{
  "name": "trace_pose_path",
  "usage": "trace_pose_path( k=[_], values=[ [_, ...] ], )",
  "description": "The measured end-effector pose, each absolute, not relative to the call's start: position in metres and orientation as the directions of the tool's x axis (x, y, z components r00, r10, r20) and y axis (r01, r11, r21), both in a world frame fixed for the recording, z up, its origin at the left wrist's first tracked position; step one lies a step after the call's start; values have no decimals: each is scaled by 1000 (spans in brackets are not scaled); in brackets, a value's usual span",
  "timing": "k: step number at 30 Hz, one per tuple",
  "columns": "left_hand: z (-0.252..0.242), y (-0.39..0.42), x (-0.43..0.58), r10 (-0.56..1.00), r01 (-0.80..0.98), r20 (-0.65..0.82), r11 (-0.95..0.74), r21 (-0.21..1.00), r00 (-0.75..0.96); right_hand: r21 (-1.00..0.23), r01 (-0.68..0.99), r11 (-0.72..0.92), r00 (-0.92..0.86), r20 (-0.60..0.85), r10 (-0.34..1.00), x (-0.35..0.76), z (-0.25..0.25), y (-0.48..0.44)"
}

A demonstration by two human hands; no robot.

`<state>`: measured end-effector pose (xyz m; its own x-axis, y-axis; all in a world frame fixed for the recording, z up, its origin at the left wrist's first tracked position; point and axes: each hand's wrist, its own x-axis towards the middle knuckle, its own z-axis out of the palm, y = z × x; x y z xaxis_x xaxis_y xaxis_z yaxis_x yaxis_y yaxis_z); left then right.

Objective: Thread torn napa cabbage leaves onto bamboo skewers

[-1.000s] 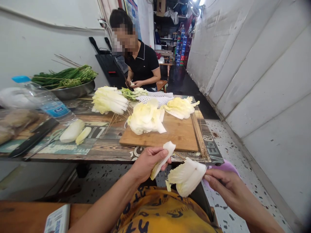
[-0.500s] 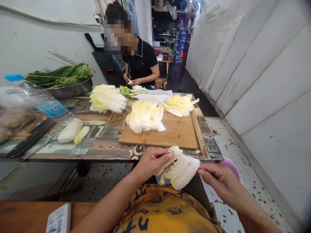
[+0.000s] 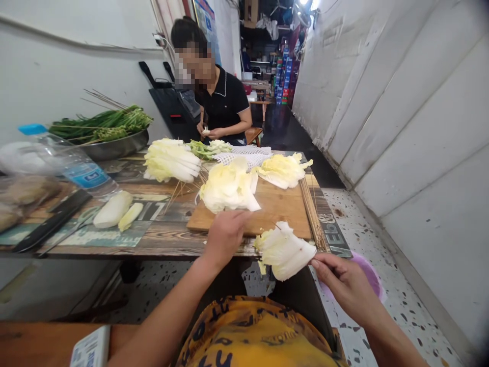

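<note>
Bright lamp [image 3: 308,4] glaring high at the far end, even indoor light over my counter [image 3: 164,239], soft shadow beneath it, my left hand [image 3: 225,235] slightly blurred, pale cabbage leaves [image 3: 284,251] nearly white beside my right hand [image 3: 346,283], white wall [image 3: 412,112] bowing at the wide-angle edge, water bottle [image 3: 72,165] smeared, lower right corner darkening

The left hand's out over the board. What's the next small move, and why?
Probably lift one leaf off the cabbage pile with the left hand: it looks empty and sits right at the pile's edge, while the right hand holds bunched leaves with a thin stick poking out.
</note>
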<state>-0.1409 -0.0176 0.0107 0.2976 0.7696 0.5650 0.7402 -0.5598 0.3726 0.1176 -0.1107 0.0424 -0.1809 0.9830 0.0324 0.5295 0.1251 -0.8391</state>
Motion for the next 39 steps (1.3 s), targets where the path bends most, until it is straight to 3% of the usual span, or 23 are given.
trace_pose_path(
  k=[4,8,12,15,17,23,27,29,34,39],
  values=[
    [10,14,-140,723,824,511,-564,48,465,-842,527,116,-166,31,986,122,40,-114],
    [6,40,-132,687,766,426,-642,-24,588,-845,524,103,-153,26,988,125,36,-117],
    [15,54,-127,625,700,514,-711,67,587,-839,533,106,-130,42,991,127,34,-118],
    [38,40,-128,579,629,703,-740,240,413,-835,542,93,-92,50,994,129,35,-120],
    [56,20,-132,603,580,751,-724,374,269,-835,544,84,-69,55,996,131,36,-121],
    [74,-29,-148,819,469,414,-568,676,397,-864,497,81,-157,2,988,134,42,-117],
    [57,-34,-143,896,257,157,-281,925,416,-880,473,50,-208,-57,976,132,41,-111],
    [47,-32,-138,916,106,27,-75,992,400,-888,460,20,-215,-89,973,131,39,-108],
    [26,-25,-133,932,-287,-255,326,901,257,-929,359,-87,-227,-178,958,130,34,-105],
    [13,-23,-135,870,-410,-379,485,773,315,-945,289,-152,-260,-230,938,127,30,-102]
  ],
)
